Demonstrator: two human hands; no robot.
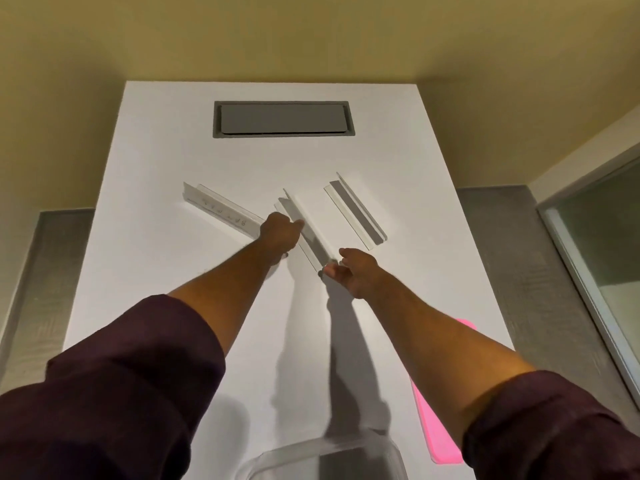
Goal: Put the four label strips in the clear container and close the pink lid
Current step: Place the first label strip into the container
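Note:
Three clear label strips lie on the white table (138, 258). The left strip (221, 210) carries small markings, and its near end is hidden behind my left hand (278, 233). That hand is closed, with its fingertips on the side of the middle strip (306, 230). My right hand (353, 270) pinches the near end of the same middle strip. The right strip (356, 211) lies apart, untouched. The clear container (325, 459) stands at the near table edge, with no lid on it. The pink lid (438, 420) lies flat to the container's right, partly under my right forearm.
A grey cable hatch (283, 119) is set into the far part of the table. Grey carpet shows on both sides of the table. A glass panel with a metal frame (588, 271) stands to the right.

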